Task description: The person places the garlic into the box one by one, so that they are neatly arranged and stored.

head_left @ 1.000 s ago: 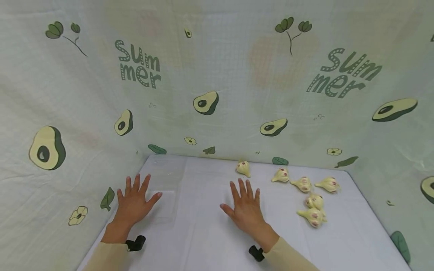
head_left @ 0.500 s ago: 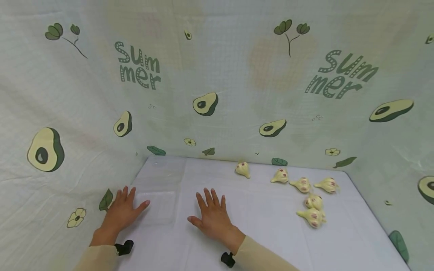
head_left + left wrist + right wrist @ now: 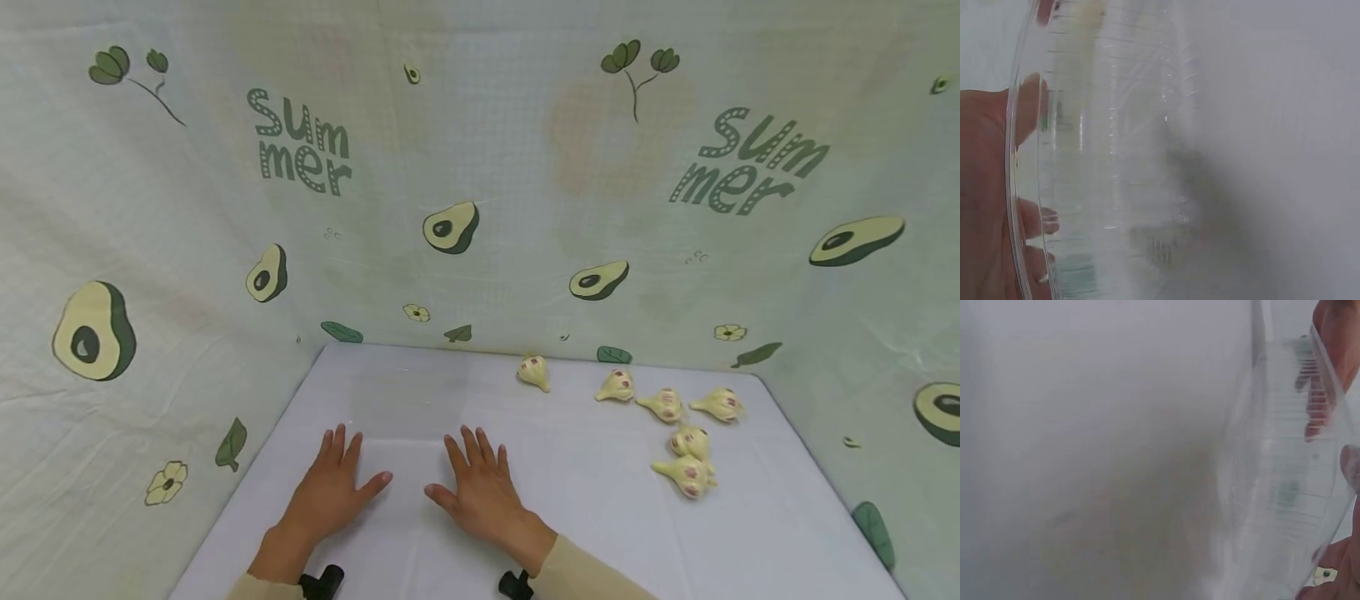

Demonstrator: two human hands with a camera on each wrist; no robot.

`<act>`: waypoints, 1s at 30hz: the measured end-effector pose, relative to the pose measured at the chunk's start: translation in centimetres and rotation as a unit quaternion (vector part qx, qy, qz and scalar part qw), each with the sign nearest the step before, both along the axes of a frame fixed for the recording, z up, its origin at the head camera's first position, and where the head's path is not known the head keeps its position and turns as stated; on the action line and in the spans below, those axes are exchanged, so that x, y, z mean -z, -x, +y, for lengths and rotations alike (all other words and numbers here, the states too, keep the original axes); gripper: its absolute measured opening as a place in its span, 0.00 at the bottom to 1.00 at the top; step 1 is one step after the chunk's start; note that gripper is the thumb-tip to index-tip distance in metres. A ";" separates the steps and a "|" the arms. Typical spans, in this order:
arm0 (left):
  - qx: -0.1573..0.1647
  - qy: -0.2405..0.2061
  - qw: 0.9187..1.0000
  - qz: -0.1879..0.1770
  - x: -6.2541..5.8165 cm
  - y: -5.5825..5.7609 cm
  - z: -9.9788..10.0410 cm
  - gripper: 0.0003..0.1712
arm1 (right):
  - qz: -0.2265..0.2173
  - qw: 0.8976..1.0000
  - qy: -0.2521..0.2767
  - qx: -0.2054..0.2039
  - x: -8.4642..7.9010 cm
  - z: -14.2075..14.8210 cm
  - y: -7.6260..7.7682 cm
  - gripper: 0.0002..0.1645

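A clear plastic box [image 3: 405, 442], its opened lid [image 3: 408, 392] laid out behind it, rests on the table between both hands. My left hand [image 3: 326, 492] is at the box's left side, fingers straight and thumb spread toward the right. On the opposite side, my right hand [image 3: 483, 492] lies with straight fingers, its thumb toward the box. Through the ribbed clear wall [image 3: 1079, 162] in the left wrist view, parts of the fingers show. In the right wrist view, the ribbed wall [image 3: 1279, 469] stands close beside fingers [image 3: 1335, 337].
Several garlic bulbs lie to the right: one at the back [image 3: 534, 372], others farther right [image 3: 663, 405] and nearer [image 3: 688, 477]. A white cloth covers the table [image 3: 600, 533]. Behind and beside it hangs a printed curtain [image 3: 510, 150] with avocados.
The right hand has moved left to the box's right side. My left hand went a little left, then came back right. The clear box now sits farther right.
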State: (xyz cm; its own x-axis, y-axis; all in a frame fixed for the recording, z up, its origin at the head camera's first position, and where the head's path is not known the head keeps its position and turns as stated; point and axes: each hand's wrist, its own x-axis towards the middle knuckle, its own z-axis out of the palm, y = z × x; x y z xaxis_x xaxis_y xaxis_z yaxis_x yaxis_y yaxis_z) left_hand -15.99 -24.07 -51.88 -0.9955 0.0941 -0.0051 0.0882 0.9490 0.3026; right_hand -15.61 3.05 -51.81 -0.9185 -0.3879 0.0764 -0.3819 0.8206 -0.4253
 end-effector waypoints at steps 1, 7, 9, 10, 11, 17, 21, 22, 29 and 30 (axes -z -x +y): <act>0.007 -0.001 1.000 0.002 0.0 -0.3 0.7 0.61 | -0.003 1.000 0.007 0.002 0.1 0.4 -0.2 0.48; 0.032 -0.030 0.999 0.004 -0.2 -1.8 4.3 0.59 | -0.004 1.000 0.028 0.013 0.4 3.3 -0.9 0.47; 0.040 -0.046 0.998 0.001 -0.4 -2.4 5.2 0.58 | 0.000 1.000 0.025 0.015 0.3 4.5 -1.2 0.48; 0.044 -0.052 0.998 -0.002 -0.5 -2.6 5.6 0.59 | 0.001 1.000 0.025 0.017 0.3 5.0 -1.3 0.48; 0.048 -0.058 0.997 -0.005 -0.6 -2.9 6.0 0.58 | 0.002 0.999 0.027 0.019 0.2 5.5 -1.4 0.48; 0.069 -0.079 0.994 -0.016 -0.8 -3.7 7.7 0.57 | 0.002 0.999 0.033 0.032 0.2 8.2 -1.9 0.49; 0.088 -0.084 0.993 -0.009 -0.8 -3.7 8.3 0.56 | 0.006 0.998 0.030 0.046 0.3 9.4 -2.1 0.50; 0.093 -0.086 0.992 -0.005 -0.7 -3.7 8.4 0.55 | 0.006 0.998 0.027 0.050 0.3 9.7 -2.2 0.50; 0.110 -0.090 0.990 -0.004 -0.7 -3.5 9.1 0.56 | 0.002 0.998 0.017 0.066 0.2 11.2 -2.2 0.49; 0.113 -0.093 0.989 -0.006 -0.7 -3.4 9.2 0.55 | 0.001 0.998 0.017 0.068 0.2 11.4 -2.3 0.49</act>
